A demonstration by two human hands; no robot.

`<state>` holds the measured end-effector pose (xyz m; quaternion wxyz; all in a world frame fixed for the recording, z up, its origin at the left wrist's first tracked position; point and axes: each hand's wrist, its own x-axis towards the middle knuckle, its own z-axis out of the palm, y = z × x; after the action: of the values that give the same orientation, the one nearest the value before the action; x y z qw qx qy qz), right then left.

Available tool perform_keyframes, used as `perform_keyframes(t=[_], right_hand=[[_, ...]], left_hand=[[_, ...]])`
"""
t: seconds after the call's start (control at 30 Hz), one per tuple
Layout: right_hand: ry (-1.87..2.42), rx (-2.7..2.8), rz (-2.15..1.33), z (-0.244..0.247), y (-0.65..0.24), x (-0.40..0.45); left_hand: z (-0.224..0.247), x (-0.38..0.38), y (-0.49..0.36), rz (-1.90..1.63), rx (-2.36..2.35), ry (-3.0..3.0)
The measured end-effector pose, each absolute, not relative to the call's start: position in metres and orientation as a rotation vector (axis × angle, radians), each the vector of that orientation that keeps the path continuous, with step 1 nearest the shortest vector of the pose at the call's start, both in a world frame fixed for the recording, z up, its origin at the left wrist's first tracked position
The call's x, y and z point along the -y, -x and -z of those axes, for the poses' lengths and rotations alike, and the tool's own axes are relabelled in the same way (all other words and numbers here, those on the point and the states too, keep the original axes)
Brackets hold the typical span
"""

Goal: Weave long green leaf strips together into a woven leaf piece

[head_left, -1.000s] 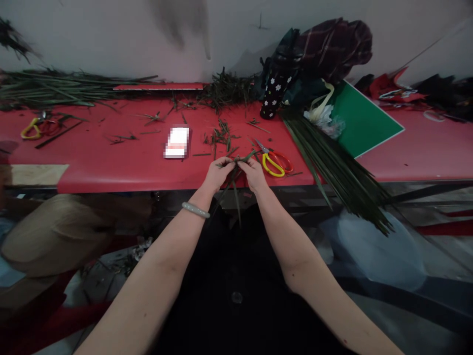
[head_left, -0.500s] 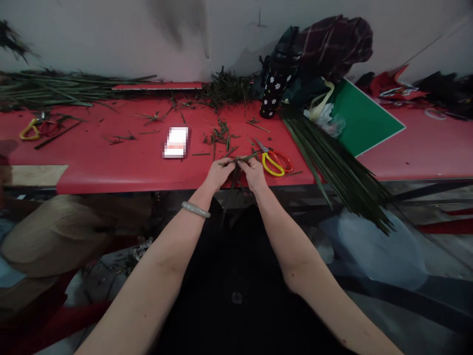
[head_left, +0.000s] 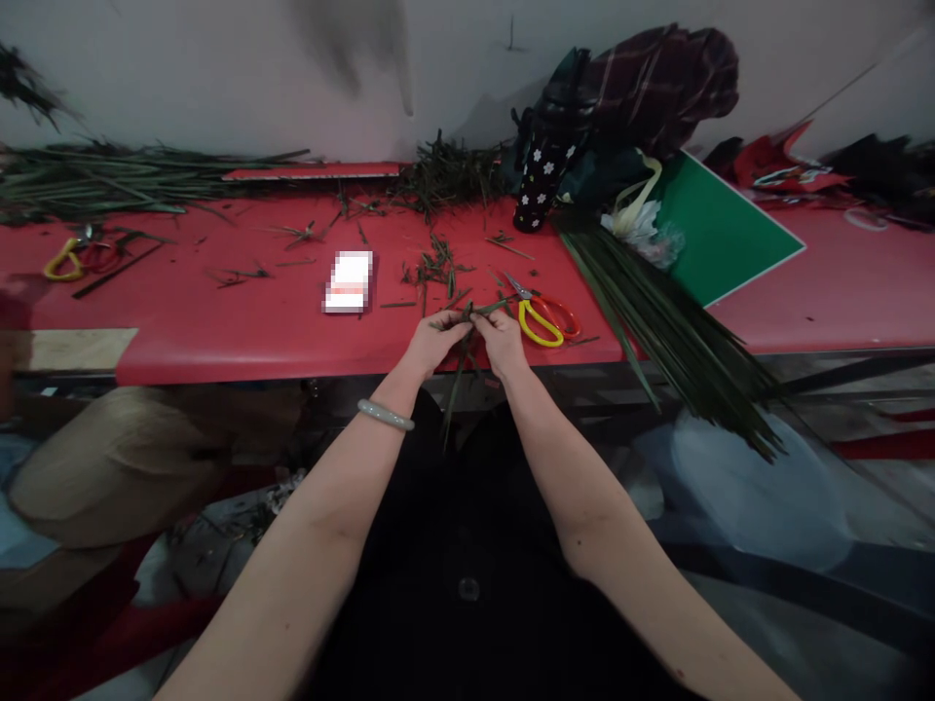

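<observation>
"Red, smooth cover on this table (head_left: 241,336). What crowds it?"

"Leaf scraps (head_left: 436,263) just beyond the hands, scissors (head_left: 527,295) just beside the right hand (head_left: 504,341), then a bundle of long, narrow leaves (head_left: 664,326) jutting over the front edge. Behind stands a black flowered bottle (head_left: 544,180), with a flat green board (head_left: 737,234) to its right."

"Any room?"

"Leftward, along the rounded front edge; a bright, blurred rectangle (head_left: 349,282) lies farther back."

"And the fingers?"

"Left hand (head_left: 435,341) and right both pinch green leaf strips (head_left: 468,313) near that edge, loose ends hanging below."
</observation>
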<state>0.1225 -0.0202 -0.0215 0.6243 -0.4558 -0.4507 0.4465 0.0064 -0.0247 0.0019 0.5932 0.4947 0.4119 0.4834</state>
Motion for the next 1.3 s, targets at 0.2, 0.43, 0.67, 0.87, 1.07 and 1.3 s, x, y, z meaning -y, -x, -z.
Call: perform_keyframes(t=[0.2, 0.43, 0.67, 0.87, 1.07, 1.3], right_hand=[[1.091, 1.061, -0.986, 0.024, -0.121, 0.020], [1.159, 1.072, -0.921, 0.026, -0.118, 0.016], [1.186, 0.964, -0.755, 0.013, -0.122, 0.051], [1.263, 1.261, -1.059, 0.032, -0.123, 0.103], [1.322, 1.245, -1.245, 0.043, -0.107, 0.097], [1.235, 1.072, -1.431, 0.034, -0.099, 0.101]], left_hand=[[-0.001, 0.023, -0.009, -1.243, -0.984, -1.052], [-0.005, 0.026, -0.009, -1.271, -0.975, -0.991], [0.002, 0.019, -0.002, -1.346, -0.927, -0.891], [0.006, 0.013, -0.002, -1.339, -0.898, -0.807], [0.002, 0.019, -0.002, -1.321, -0.912, -0.829], [0.001, 0.019, -0.002, -1.332, -0.948, -0.854]])
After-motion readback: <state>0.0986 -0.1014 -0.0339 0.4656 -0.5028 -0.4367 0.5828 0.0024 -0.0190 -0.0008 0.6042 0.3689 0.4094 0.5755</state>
